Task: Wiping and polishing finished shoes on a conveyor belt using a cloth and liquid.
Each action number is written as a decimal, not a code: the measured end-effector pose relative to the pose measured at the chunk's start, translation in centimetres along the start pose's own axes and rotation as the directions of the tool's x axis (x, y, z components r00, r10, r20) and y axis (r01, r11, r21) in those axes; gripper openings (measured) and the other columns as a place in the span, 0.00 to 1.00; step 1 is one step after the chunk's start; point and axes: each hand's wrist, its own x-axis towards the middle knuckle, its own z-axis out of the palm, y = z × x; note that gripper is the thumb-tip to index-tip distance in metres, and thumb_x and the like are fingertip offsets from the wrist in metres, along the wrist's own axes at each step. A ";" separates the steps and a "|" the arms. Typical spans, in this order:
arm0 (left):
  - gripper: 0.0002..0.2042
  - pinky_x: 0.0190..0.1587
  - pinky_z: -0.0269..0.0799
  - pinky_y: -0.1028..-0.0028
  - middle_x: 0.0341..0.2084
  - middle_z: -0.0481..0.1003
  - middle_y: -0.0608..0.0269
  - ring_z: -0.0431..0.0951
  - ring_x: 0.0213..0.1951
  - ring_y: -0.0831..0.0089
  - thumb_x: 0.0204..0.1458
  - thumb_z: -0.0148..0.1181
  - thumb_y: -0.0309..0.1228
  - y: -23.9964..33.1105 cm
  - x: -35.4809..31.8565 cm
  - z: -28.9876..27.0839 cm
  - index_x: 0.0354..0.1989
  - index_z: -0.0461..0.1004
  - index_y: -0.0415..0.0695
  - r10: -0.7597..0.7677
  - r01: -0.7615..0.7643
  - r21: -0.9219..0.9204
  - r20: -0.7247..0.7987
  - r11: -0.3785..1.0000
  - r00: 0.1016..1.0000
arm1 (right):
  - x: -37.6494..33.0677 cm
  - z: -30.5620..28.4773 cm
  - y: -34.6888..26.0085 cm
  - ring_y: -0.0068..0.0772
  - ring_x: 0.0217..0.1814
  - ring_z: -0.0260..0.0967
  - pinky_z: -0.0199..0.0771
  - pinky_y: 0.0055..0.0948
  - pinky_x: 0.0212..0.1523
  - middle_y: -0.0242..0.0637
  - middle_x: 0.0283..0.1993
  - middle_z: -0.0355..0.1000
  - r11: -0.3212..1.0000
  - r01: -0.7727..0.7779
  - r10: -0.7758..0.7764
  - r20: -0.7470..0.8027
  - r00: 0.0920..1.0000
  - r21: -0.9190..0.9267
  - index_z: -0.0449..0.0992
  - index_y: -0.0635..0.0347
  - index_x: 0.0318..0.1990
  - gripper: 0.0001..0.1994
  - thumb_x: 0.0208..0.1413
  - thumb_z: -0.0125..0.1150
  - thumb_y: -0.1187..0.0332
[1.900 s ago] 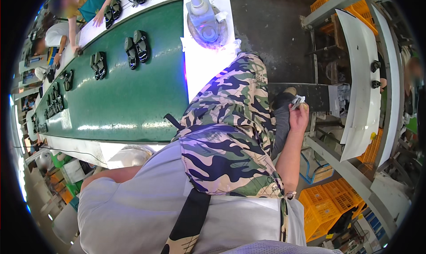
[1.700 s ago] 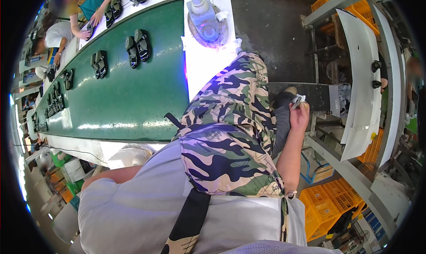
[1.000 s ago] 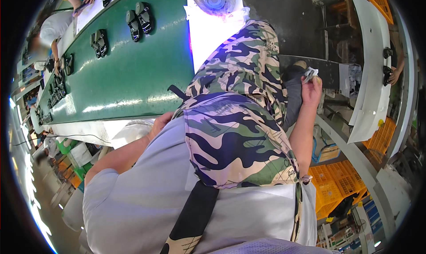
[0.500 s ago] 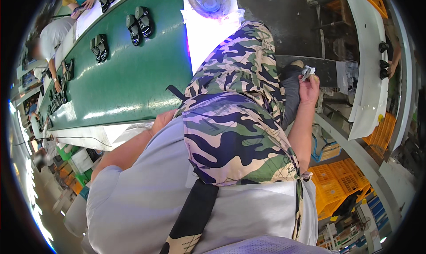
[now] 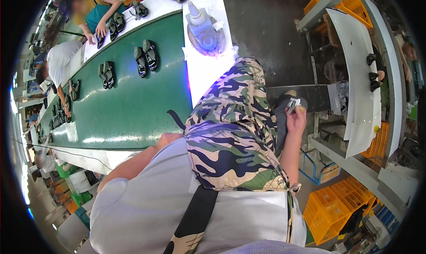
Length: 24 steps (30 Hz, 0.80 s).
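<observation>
At the right of centre in the frame, the right hand (image 5: 298, 119) is holding up a small crumpled wad (image 5: 293, 105), its grip pinching it between thumb and fingertips. The wad is showing white and grey folds; whether it is cloth or paper is too small to tell. It is probably going to handle as something light, soft and limp, neither slippery nor fragile, so a light pinch at its gathered lower end should be enough, leaving the loose folds standing free.

Left of centre, the left hand (image 5: 170, 140) is lying by the near edge of the green desk (image 5: 124, 116), its fingers mostly hidden; I cannot tell how its grip is standing.

The desk is showing a smooth, glossy surface catching streaks of light. In the upper left, glossy black shoes (image 5: 151, 56) with grey insides are lying in pairs. At top centre, a translucent plastic bottle (image 5: 205, 32) with a cone-shaped nozzle is standing in a round dish (image 5: 222, 37). A camouflage apron (image 5: 233, 158) of creased fabric is filling the centre, and latticed orange crates (image 5: 326, 214) are standing at lower right.
</observation>
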 end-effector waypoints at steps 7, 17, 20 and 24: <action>0.09 0.26 0.73 0.59 0.25 0.72 0.56 0.76 0.25 0.53 0.49 0.57 0.35 -0.8 3.3 -1.5 0.36 0.70 0.45 0.262 -0.289 0.226 0.144 0.930 0.954 | -5.8 2.5 -0.1 0.41 0.45 0.74 0.74 0.49 0.46 0.40 0.45 0.75 0.996 -0.019 0.035 -0.177 0.984 0.090 0.70 0.54 0.43 0.09 0.56 0.59 0.74; 0.11 0.33 0.73 0.57 0.30 0.75 0.54 0.77 0.31 0.51 0.46 0.58 0.30 5.8 9.3 -7.5 0.38 0.74 0.43 0.142 -0.263 0.187 0.490 0.947 0.860 | -14.8 0.1 -1.3 0.44 0.45 0.74 0.77 0.49 0.44 0.42 0.45 0.75 0.987 0.072 -0.033 -0.248 0.968 0.147 0.70 0.54 0.43 0.08 0.57 0.59 0.74; 0.10 0.40 0.76 0.60 0.34 0.79 0.52 0.80 0.38 0.54 0.49 0.58 0.27 7.3 13.6 -9.5 0.40 0.78 0.44 -0.052 -0.179 0.282 0.653 0.943 0.756 | -15.0 -0.1 -3.0 0.44 0.41 0.75 0.79 0.46 0.39 0.43 0.44 0.75 0.979 0.140 -0.094 -0.285 0.954 0.145 0.70 0.56 0.43 0.07 0.57 0.58 0.75; 0.16 0.53 0.71 0.68 0.45 0.78 0.52 0.78 0.49 0.64 0.57 0.59 0.35 12.4 21.3 -5.4 0.49 0.76 0.38 0.363 -0.175 -0.363 0.552 0.915 0.751 | -14.5 -1.1 -4.8 0.41 0.41 0.75 0.78 0.46 0.37 0.42 0.43 0.75 0.974 0.204 -0.169 -0.288 0.943 0.097 0.70 0.56 0.41 0.06 0.57 0.57 0.75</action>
